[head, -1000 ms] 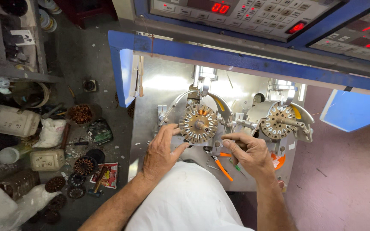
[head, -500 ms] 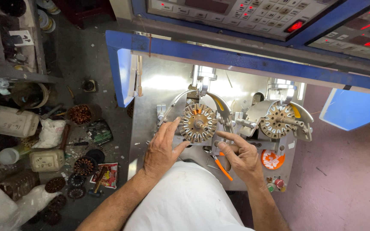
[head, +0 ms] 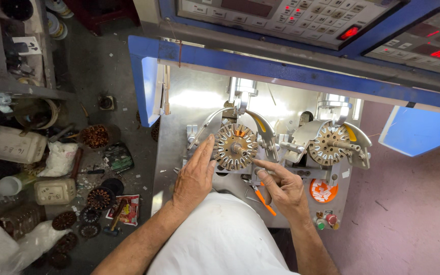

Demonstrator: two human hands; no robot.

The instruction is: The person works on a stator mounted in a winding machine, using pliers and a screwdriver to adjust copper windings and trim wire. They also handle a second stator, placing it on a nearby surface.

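The left hand (head: 195,175) lies flat and open against the steel machine face (head: 189,102), its fingertips touching the left rim of the left stator (head: 235,147), a round slotted core (copper windings showing orange in the slots) mounted on a spindle between curved metal guides. It grips nothing. The right hand (head: 284,189) is loosely curled just below and right of that stator, forefinger stretched up toward the lower right rim; it seems to hold the orange-handled tool (head: 265,201) that pokes out beneath the palm, though the grip itself is hidden. A second stator (head: 330,144) sits on its own spindle further right, well apart from both hands. Below it are an orange round label (head: 323,190) and small green and red buttons (head: 326,220). Left of the machine, the floor (head: 103,81) carries more wound cores and plastic containers.
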